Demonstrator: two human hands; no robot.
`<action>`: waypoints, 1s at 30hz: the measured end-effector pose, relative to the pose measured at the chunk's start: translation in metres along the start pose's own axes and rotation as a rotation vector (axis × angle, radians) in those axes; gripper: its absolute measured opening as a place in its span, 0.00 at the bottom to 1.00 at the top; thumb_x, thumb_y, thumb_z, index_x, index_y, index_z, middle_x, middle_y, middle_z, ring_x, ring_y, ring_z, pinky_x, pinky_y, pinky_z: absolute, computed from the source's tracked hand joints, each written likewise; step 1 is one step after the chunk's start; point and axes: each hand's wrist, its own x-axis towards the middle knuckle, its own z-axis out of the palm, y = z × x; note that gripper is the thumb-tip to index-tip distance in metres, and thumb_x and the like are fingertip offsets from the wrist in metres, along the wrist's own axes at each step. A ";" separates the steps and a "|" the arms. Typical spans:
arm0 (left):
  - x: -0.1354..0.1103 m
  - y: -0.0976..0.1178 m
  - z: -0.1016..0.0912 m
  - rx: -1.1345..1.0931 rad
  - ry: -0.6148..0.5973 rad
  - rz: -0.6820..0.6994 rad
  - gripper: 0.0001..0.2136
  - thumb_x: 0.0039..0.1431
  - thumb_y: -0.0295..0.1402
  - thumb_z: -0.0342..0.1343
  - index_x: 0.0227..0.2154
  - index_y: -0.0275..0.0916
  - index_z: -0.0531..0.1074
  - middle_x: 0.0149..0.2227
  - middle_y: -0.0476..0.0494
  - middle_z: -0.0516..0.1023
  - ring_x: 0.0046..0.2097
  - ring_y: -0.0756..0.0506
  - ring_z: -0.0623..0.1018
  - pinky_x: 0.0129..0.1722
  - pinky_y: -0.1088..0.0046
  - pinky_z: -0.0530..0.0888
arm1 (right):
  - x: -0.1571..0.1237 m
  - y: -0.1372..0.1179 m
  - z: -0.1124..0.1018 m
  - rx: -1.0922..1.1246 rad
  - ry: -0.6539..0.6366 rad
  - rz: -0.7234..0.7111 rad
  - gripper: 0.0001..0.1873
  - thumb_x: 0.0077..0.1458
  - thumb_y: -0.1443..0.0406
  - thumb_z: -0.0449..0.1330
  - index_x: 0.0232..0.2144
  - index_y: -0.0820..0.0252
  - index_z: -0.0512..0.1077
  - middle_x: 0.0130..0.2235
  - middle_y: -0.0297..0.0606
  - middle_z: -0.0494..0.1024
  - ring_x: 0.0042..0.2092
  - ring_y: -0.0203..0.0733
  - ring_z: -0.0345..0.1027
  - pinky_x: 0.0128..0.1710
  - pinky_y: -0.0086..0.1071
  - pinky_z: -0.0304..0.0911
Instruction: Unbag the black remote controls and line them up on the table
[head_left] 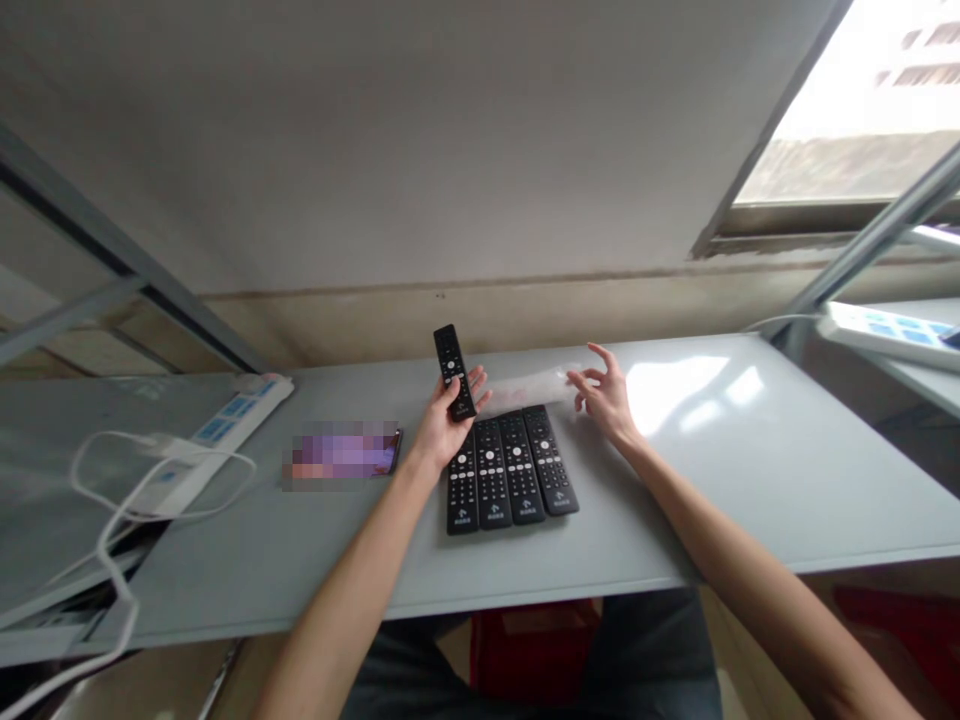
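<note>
Head view: left hand (442,428) wrapped around lower end of black remote (453,368), held just above counter (675,500), top tilted up and away. Right hand (604,402) palm down, fingers spread, fingertips at end of clear plastic bag (529,386), which lies behind row of four remotes (511,468).

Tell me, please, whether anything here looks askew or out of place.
Nothing damaged or spilled. Four remotes lie in a neat row; only the white cable on the left sprawls in loose loops.
</note>
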 end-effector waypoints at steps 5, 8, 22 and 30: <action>-0.001 0.005 0.003 -0.032 -0.015 0.071 0.05 0.72 0.28 0.56 0.48 0.39 0.73 0.57 0.36 0.81 0.64 0.39 0.77 0.65 0.51 0.73 | -0.003 -0.001 0.001 -0.020 -0.006 -0.020 0.27 0.57 0.52 0.64 0.55 0.56 0.70 0.33 0.33 0.73 0.23 0.34 0.65 0.19 0.29 0.59; -0.004 0.008 0.007 -0.031 -0.067 0.092 0.06 0.72 0.29 0.57 0.49 0.39 0.74 0.60 0.35 0.79 0.65 0.39 0.76 0.65 0.52 0.72 | -0.007 -0.003 0.009 0.015 -0.011 0.009 0.26 0.60 0.53 0.61 0.57 0.55 0.66 0.35 0.34 0.74 0.24 0.33 0.66 0.19 0.27 0.56; -0.004 0.007 0.007 -0.004 -0.050 0.086 0.09 0.69 0.30 0.60 0.50 0.42 0.75 0.64 0.38 0.75 0.70 0.37 0.70 0.68 0.46 0.68 | -0.010 -0.001 0.014 -0.126 0.039 -0.160 0.15 0.62 0.53 0.62 0.45 0.56 0.74 0.31 0.34 0.74 0.32 0.41 0.68 0.32 0.35 0.65; -0.003 0.005 0.005 -0.038 0.027 0.062 0.05 0.73 0.30 0.55 0.47 0.44 0.74 0.58 0.42 0.80 0.67 0.40 0.73 0.68 0.43 0.68 | -0.012 -0.006 0.019 -0.322 0.118 -0.390 0.16 0.66 0.60 0.59 0.54 0.53 0.75 0.52 0.46 0.70 0.55 0.52 0.65 0.57 0.49 0.64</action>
